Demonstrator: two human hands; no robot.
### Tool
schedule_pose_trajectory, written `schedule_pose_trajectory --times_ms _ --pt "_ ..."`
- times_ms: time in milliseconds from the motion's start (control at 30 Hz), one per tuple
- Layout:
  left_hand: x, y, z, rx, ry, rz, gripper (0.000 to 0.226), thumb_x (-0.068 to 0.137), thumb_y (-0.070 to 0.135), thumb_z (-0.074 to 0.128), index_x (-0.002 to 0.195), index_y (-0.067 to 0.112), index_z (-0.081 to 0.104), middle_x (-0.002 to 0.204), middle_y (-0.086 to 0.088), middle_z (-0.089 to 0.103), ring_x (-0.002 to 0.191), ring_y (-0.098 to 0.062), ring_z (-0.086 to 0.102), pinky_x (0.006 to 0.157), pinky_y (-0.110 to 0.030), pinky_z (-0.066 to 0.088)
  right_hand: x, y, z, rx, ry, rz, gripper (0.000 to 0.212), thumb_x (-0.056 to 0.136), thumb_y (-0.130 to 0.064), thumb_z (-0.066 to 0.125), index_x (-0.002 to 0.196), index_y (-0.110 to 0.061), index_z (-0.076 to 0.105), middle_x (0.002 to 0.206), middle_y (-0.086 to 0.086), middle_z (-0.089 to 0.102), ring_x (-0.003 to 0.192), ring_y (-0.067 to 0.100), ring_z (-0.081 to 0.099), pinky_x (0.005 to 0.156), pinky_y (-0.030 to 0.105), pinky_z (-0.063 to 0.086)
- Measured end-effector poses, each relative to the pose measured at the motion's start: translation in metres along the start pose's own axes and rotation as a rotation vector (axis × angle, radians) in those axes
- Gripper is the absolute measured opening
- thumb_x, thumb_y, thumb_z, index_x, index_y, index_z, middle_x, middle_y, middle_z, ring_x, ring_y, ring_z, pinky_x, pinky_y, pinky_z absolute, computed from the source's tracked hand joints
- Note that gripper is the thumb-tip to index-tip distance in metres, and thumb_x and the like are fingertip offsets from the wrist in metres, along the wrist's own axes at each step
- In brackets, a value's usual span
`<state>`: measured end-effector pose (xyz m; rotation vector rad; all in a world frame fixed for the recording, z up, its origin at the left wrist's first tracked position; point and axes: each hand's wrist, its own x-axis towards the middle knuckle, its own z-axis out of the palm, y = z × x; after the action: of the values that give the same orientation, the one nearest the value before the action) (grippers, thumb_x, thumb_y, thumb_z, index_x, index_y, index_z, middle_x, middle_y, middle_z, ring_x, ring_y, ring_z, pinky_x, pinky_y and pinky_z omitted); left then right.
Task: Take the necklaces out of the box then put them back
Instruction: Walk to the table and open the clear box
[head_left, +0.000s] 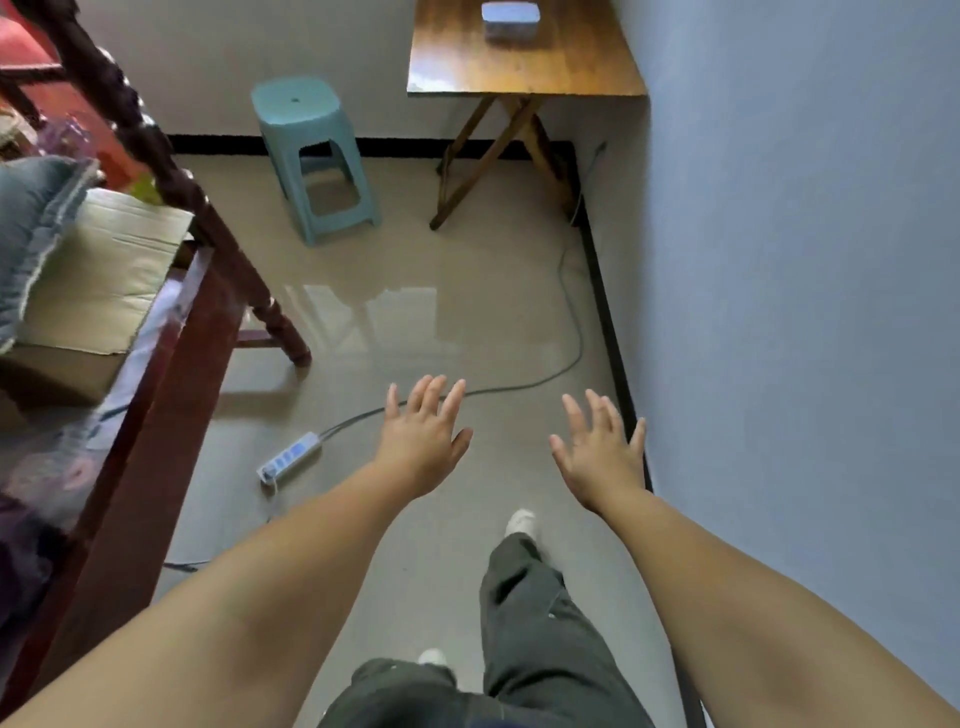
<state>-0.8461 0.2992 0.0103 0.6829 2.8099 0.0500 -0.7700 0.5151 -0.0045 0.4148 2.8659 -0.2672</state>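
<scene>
Wooden table (524, 62) far; box (509, 20), maybe closed.

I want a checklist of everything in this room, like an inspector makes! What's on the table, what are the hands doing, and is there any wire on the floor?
Surface: brown wooden folding table against the far wall.
Job's things: small grey-blue closed box on that table; necklaces not seen.
Clutter: teal plastic stool left of the table; cardboard box on the dark wooden furniture at left.
Hands: left hand and right hand both open, empty, stretched forward above the floor.
Cables: white power strip on the floor; its grey cable runs toward the wall.
Surroundings: beige tiled floor, pale blue wall at right.
</scene>
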Motion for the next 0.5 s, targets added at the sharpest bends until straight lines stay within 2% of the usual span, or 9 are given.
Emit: schedule_pose_trajectory --times_ms 233,400,500 --pt "0.187 0.015 -0.048 -0.044 0.022 -0.038 0.061 0.098 0.044 0.025 0.147 0.021 -0.002 0.157 -0.006 0.006 0.144 -0.021 -0.003 0.114 -0.052 -0.004 0.184 0.038 -0.061 0.011 0.023 -0.045 0.058 0.098 -0.046 0.025 0.15 -0.029 0.007 0.16 0.003 0.003 0.147 0.02 -0.002 0.114 0.058 -0.005" --pt "0.287 0.026 -0.08 -0.013 0.066 0.04 0.061 0.097 0.044 0.026 0.147 0.021 -0.002 0.157 -0.005 0.007 0.144 -0.021 0.0 0.114 -0.052 -0.003 0.295 0.061 -0.107 -0.039 -0.005 -0.063 0.057 0.098 -0.045 0.025 0.15 -0.028 0.006 0.16 0.004 0.003 0.147 0.021 -0.002 0.113 0.058 -0.004" --pt "0.347 0.013 -0.093 0.001 0.035 0.004 0.061 0.097 0.044 0.025 0.147 0.022 -0.002 0.157 -0.005 0.006 0.144 -0.021 -0.001 0.114 -0.052 -0.003 0.361 0.058 -0.125 -0.051 -0.007 -0.095 0.058 0.098 -0.046 0.024 0.149 -0.029 0.004 0.16 0.003 0.002 0.147 0.02 -0.002 0.114 0.057 -0.004"
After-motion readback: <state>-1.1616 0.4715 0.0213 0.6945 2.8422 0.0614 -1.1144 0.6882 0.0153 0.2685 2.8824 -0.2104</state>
